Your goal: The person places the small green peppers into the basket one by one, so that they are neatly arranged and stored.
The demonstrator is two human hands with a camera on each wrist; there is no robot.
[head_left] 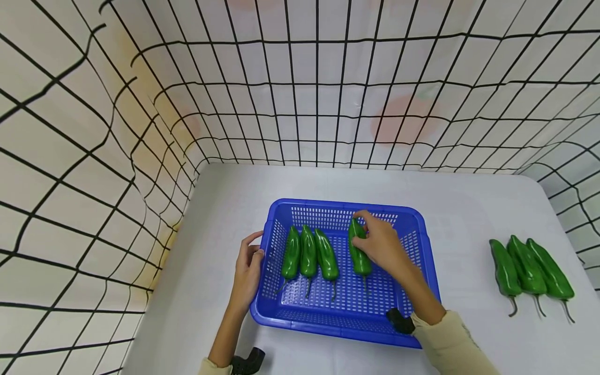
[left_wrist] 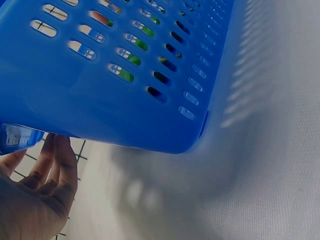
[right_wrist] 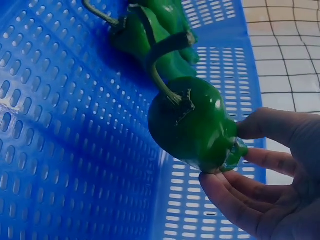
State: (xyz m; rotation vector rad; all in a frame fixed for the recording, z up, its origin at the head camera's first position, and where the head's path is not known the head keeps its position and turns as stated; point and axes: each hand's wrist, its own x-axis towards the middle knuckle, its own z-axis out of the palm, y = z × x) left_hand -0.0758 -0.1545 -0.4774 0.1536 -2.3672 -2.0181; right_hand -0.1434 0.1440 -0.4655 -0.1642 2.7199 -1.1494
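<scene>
Jutting from right hand (head_left: 383,245): pepper (head_left: 360,259)

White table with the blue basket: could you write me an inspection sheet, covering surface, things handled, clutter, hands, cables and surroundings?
Surface: flat white table, no spill seen.
Things handled: rectangular blue perforated basket; three long glossy green peppers in its left half; a fourth pepper, held; three more peppers on the table to the right.
Clutter: nothing seen.
Hands: right hand pinches the fourth pepper; left hand touches the basket's left rim.
Cables: nothing seen.
Surroundings: black grid mesh before pale backing.
</scene>
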